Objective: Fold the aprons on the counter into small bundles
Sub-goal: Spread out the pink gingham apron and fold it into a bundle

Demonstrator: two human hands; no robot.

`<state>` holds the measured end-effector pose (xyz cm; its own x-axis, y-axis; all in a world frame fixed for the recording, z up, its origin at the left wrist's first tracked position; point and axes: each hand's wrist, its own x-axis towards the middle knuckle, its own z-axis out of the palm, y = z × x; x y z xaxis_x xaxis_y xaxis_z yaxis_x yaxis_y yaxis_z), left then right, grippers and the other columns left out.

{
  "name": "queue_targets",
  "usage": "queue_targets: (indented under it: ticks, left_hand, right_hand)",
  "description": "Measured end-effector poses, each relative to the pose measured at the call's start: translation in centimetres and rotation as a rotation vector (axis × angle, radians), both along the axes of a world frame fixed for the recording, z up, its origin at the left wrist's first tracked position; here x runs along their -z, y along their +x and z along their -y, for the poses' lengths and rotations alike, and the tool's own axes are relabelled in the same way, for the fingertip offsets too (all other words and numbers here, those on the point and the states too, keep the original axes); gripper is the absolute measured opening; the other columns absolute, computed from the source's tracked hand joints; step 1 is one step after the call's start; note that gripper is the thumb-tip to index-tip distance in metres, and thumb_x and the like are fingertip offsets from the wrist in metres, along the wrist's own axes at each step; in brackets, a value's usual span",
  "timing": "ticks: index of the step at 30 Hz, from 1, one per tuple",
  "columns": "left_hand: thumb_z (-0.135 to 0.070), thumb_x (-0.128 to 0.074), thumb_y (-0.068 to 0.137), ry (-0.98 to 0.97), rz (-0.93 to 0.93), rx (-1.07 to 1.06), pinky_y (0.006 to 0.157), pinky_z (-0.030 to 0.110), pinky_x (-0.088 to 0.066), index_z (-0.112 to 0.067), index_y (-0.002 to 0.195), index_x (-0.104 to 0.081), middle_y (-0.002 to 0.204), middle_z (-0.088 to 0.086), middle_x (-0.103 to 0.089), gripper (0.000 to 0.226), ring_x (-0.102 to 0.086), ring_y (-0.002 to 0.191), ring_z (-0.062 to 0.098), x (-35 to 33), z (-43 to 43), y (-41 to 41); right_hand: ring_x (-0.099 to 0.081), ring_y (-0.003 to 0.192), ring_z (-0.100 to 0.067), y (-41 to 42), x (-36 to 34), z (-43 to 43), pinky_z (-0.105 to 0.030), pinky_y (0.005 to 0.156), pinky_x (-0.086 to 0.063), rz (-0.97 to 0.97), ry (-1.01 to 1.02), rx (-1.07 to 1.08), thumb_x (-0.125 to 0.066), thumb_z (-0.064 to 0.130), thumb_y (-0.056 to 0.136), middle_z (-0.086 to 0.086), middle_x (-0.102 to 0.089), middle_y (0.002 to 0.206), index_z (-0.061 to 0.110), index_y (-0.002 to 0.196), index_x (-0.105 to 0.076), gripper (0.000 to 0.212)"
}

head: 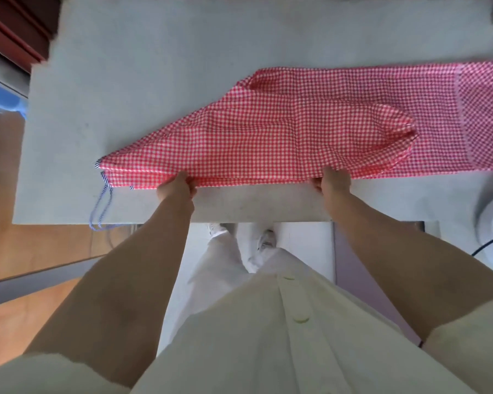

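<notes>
Red gingham apron (296, 129), thin, limp and light by its look, lies along the near edge of the counter (125, 66); your left hand (177, 186) and right hand (332, 182) each pinch its near hem, the sound place to lift it, ties (100, 206) trailing over that edge

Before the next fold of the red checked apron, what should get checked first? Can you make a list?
1. Left hand grips the apron by its near edge: ok.
2. Right hand grips the same edge: ok.
3. Cloth lies flat: not ok, a bump puffs up near the right.
4. Striped string tucked in: not ok, it trails loose on the counter.
5. Lower layers lined up: cannot tell.
</notes>
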<state>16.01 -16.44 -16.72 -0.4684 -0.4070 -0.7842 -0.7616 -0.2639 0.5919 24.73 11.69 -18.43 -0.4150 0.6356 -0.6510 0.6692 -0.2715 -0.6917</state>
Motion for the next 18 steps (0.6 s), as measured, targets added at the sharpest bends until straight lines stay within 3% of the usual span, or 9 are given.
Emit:
queue_targets:
  ticks: [3,6,8,10,11,14,16,18]
  left_hand:
    - [-0.009,-0.065,0.091,-0.061,-0.001,0.077,0.043,0.019,-0.048,-0.009,0.077,-0.059,0.074,0.006,-0.067,0.015,-0.058,0.05,0.009,0.4,0.5,0.1]
    - [-0.008,-0.066,0.088,-0.138,0.037,0.217,0.035,0.016,-0.037,-0.009,0.072,-0.058,0.075,0.01,-0.068,0.018,-0.056,0.043,0.009,1.6,1.3,0.6]
    - [-0.013,-0.065,0.088,-0.239,0.051,0.34,0.039,0.019,-0.042,-0.008,0.068,-0.06,0.065,0.006,-0.069,0.021,-0.059,0.046,0.013,2.0,1.8,1.1]
    - [-0.028,-0.062,0.09,-0.373,0.059,0.603,0.053,0.026,-0.052,-0.009,0.066,-0.065,0.057,0.002,-0.069,0.03,-0.066,0.054,0.019,1.9,2.3,1.0]
    - [-0.035,-0.059,0.091,-0.405,0.06,0.747,0.058,0.028,-0.054,-0.009,0.068,-0.068,0.057,0.002,-0.069,0.037,-0.069,0.056,0.021,1.6,2.5,0.9]
    - [-0.049,-0.047,0.095,-0.564,0.006,1.043,0.062,0.025,-0.052,-0.009,0.068,-0.07,0.059,0.0,-0.069,0.053,-0.068,0.056,0.016,0.2,1.6,-0.2]
    - [-0.048,-0.047,0.096,-0.8,-0.103,1.128,0.053,0.019,-0.041,-0.012,0.067,-0.065,0.061,-0.001,-0.064,0.049,-0.062,0.057,0.015,-0.8,0.5,-1.4]
    - [-0.038,-0.051,0.095,-0.926,-0.243,1.11,0.051,0.018,-0.033,-0.018,0.08,-0.064,0.07,-0.001,-0.061,0.028,-0.057,0.064,0.016,-1.5,-0.1,-2.8]
  right_hand:
    - [-0.056,0.048,-0.008,-0.3,-0.2,-0.5,-0.016,0.041,-0.042,-0.094,0.004,0.095,-0.038,0.003,0.096,-0.007,-0.056,0.08,0.009,0.105,-0.049,0.015]
    - [-0.047,0.043,-0.01,0.4,0.3,-0.7,-0.017,0.035,-0.033,0.066,0.078,-0.052,-0.038,0.007,0.096,-0.005,-0.056,0.066,0.011,0.083,-0.052,0.02]
    - [-0.049,0.046,-0.012,1.1,1.1,-1.0,-0.017,0.036,-0.033,0.164,0.137,-0.109,-0.039,0.015,0.096,-0.009,-0.063,0.071,0.01,0.083,-0.056,0.022]
    - [-0.06,0.062,-0.02,1.0,1.1,-1.3,-0.02,0.045,-0.042,0.289,0.157,-0.127,-0.039,0.031,0.098,-0.014,-0.07,0.092,0.008,0.099,-0.06,0.031]
    - [-0.064,0.065,-0.022,0.9,0.6,-1.2,-0.02,0.047,-0.044,0.349,0.086,-0.156,-0.035,0.039,0.1,-0.015,-0.069,0.094,0.007,0.102,-0.06,0.041]
    - [-0.054,0.042,-0.013,0.3,-2.1,-0.6,-0.016,0.037,-0.029,0.507,-0.215,-0.441,-0.025,0.054,0.103,-0.012,-0.067,0.073,0.004,0.079,-0.062,0.066]
    - [-0.046,0.041,-0.01,-0.9,-3.7,0.2,-0.02,0.037,-0.024,0.506,-0.273,-0.65,-0.035,0.049,0.102,-0.01,-0.065,0.069,0.006,0.071,-0.059,0.059]
    - [-0.044,0.043,-0.009,-2.9,-4.4,1.0,-0.02,0.038,-0.023,0.412,-0.29,-0.751,-0.044,0.042,0.101,-0.01,-0.064,0.067,0.007,0.069,-0.058,0.049]
